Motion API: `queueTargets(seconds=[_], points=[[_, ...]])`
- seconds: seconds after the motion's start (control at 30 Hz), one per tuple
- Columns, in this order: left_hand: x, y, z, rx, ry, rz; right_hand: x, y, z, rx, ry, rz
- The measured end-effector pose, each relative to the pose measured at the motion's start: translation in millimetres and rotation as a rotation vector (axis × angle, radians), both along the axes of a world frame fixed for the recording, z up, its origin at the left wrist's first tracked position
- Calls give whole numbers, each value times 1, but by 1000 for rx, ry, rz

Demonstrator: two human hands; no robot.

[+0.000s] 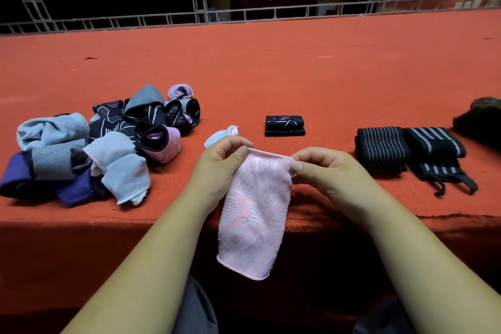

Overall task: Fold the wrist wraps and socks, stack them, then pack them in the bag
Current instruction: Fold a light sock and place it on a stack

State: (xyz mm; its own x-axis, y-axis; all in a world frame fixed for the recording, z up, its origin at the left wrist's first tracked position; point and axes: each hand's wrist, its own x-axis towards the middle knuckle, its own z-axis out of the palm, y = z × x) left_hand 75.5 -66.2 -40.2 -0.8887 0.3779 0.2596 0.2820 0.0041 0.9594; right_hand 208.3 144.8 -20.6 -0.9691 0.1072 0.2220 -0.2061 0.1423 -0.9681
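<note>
Head view: a pale pink knitted sock (254, 214) hangs by its top edge. The left hand (222, 160) and right hand (322, 168), equally near, each hold one corner in a pinching grip. The sock's long axis runs down from the grip toward the person, past the near edge of the red fabric-covered surface (325, 76). Its white woven pattern shows no legible writing.

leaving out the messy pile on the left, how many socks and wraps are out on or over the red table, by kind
pink sock, pinched by left hand and right hand: 1
pale sock behind the left hand: 1
folded black sock bundle: 1
striped wrap bundles: 2
total: 5
</note>
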Motion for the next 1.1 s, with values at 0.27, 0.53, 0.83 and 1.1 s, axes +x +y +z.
queueTargets(seconds=[0.27,0.53,0.83,1.1], points=[[1,-1,3,62,-10,-46,-4,3,-8,195,-27,-120],[1,9,2,183,-3,33,-18,-1,-14,-1,-33,-220],[4,2,1,35,-227,-164,-23,-13,-20,-36,30,-321],[4,5,-1,70,-204,-98,-18,-5,-18,97,-121,-228]])
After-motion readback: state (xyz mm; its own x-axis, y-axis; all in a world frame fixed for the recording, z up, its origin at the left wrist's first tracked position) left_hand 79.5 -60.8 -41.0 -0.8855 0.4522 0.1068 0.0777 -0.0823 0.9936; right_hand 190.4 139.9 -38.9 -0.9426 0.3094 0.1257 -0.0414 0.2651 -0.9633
